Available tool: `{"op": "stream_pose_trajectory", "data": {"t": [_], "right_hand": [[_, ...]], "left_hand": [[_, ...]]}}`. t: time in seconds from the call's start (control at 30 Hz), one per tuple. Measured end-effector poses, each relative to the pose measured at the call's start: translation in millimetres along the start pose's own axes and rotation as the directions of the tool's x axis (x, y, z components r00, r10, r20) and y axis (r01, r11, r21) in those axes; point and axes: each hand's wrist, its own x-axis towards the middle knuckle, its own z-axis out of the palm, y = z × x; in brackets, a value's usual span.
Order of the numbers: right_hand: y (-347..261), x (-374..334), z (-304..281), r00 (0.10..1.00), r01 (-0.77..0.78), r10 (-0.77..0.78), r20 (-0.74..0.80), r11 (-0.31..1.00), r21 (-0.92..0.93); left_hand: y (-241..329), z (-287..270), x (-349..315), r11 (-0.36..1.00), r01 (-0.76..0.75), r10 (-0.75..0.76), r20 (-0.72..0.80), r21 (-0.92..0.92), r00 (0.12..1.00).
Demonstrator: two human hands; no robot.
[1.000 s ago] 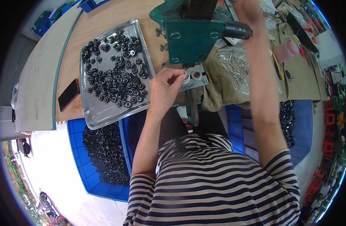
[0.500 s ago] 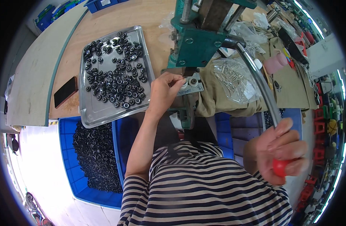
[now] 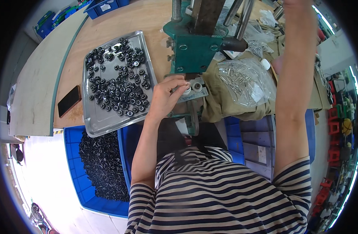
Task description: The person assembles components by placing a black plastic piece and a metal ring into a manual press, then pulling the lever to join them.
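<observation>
My left hand [image 3: 165, 97] is at the base of a green hand press [image 3: 196, 50], thumb and forefinger pinched together over a white round seat [image 3: 186, 90]. Whatever is between the fingertips is too small and covered to make out. Beside it on the metal base plate [image 3: 198, 93] sits a second round fitting [image 3: 196, 86]. My right arm reaches up along the right side, and only the blurred base of my right hand [image 3: 298, 3] shows at the top edge; its fingers are out of the picture. The press's steel lever [image 3: 245, 19] points upward from its hub.
Left of the press lies a metal tray [image 3: 105, 126] of small black wheels [image 3: 118, 87], with a phone [image 3: 69, 101] beside it. A blue bin [image 3: 78, 171] below holds many black pins. A clear bag of metal pins [image 3: 241, 80] rests on brown cloth to the right.
My right hand has gone from low at the right, gripping the lever's red knob, up to the top edge. The lever has swung upward. My left hand stays at the white seat.
</observation>
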Motion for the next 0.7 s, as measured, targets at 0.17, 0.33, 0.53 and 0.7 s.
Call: {"op": "stream_pose_trajectory", "data": {"t": [0.17,0.33,0.53,0.7], "right_hand": [[83,-85,-42,0.945,-0.263,0.327,-0.023,0.717,-0.646],[127,-220,-74,0.857,-0.25,0.512,0.057,0.51,-0.823],[145,-262,-72,0.902,-0.214,0.431,-0.015,0.417,-0.884],[149,-268,-71,0.841,-0.328,0.539,-0.052,0.431,-0.841]], "left_hand": [[14,-5,-18,0.788,0.202,-0.309,-0.091,-0.581,0.947],[22,-24,-39,0.83,0.196,-0.291,-0.106,-0.522,0.951],[20,-101,-115,0.962,0.256,-0.269,-0.525,-0.099,0.807],[28,-173,-191,0.67,0.712,-0.359,-0.747,0.211,0.559]]}}
